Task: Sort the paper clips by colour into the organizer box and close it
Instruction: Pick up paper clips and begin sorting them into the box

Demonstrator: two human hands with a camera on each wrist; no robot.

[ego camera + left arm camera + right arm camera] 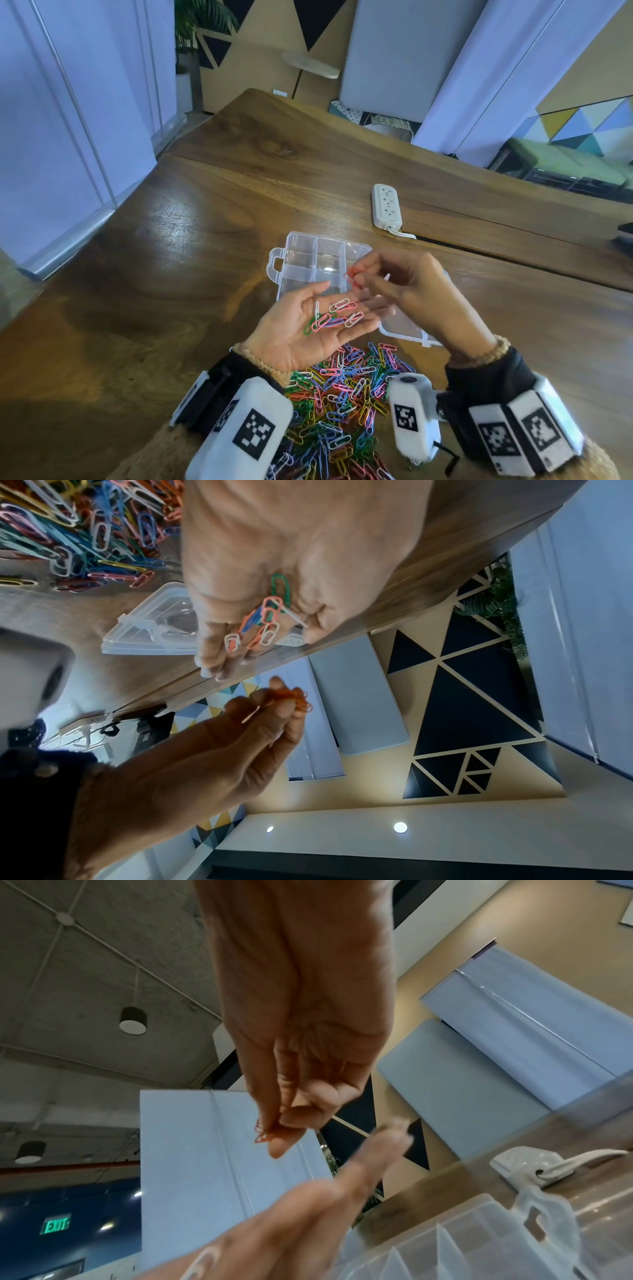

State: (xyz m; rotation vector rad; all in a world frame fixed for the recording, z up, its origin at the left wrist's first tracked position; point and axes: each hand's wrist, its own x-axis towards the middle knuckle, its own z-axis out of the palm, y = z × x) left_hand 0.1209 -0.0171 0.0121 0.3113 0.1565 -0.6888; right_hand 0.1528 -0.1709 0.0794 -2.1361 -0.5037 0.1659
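Left hand (310,329) flat, palm up, cradling mixed paper clips (334,317); right hand (407,291) pinching red clips (352,278) above open organizer box (308,253); clip pile (342,404) on table (171,291).

Office or co-working room: grey partition panels (394,58) beyond the hands, green exit sign (55,1224), pendant lamps (133,1020) overhead, power strip (386,205) on wooden table (171,274).

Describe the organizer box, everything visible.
The organizer box is clear plastic, lying open on the wooden table beyond the paper clip pile. Thin dividers split its tray into compartments, and those in view look empty. A moulded handle sticks out at its left edge. Its lid lies flat, mostly hidden beneath the right hand.
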